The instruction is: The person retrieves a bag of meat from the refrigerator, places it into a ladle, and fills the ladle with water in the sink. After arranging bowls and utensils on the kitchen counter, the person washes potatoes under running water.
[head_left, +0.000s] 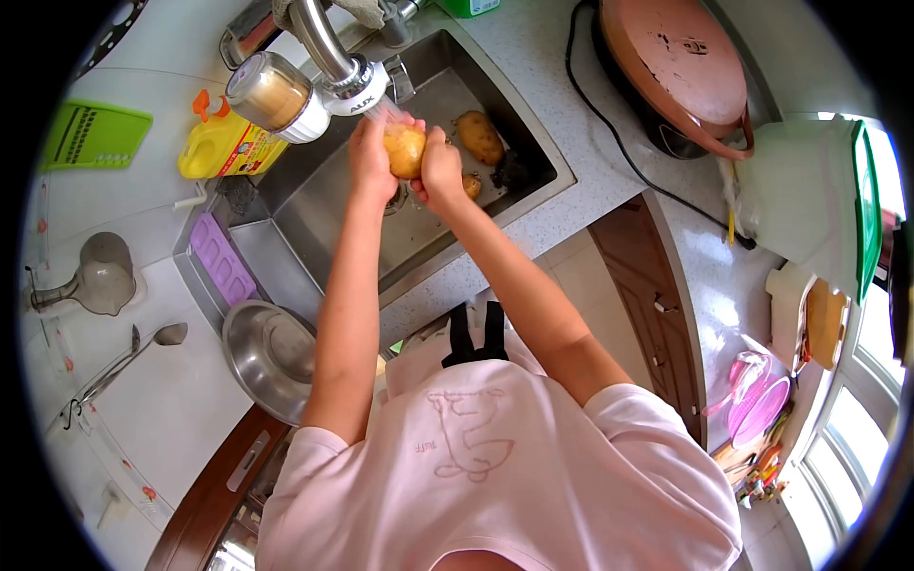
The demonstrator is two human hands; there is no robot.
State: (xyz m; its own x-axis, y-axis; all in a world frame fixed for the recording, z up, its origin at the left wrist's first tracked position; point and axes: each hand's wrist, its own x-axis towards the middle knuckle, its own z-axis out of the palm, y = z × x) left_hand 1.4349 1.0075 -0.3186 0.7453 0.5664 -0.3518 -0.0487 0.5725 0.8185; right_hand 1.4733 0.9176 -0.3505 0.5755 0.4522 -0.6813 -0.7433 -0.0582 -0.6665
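Observation:
Over the sink (419,219), my left hand (371,157) and my right hand (441,167) are closed around a wet yellow potato (404,152), one on each side. Water streams onto it from the faucet (328,43), which carries a filter cartridge (271,92). To the right of my hands, a brown-skinned potato (479,136) lies on the sink floor. A smaller potato (471,184) shows partly beside my right wrist. A dark lump (511,170), its kind unclear, sits in the sink's corner.
A yellow bottle (214,147) and a purple tray (222,259) stand left of the sink. A steel basin (271,357) is beside my left forearm. On the right counter sits a pink electric pan (681,67) with its black cord (609,133). A green grater (95,135) hangs on the wall.

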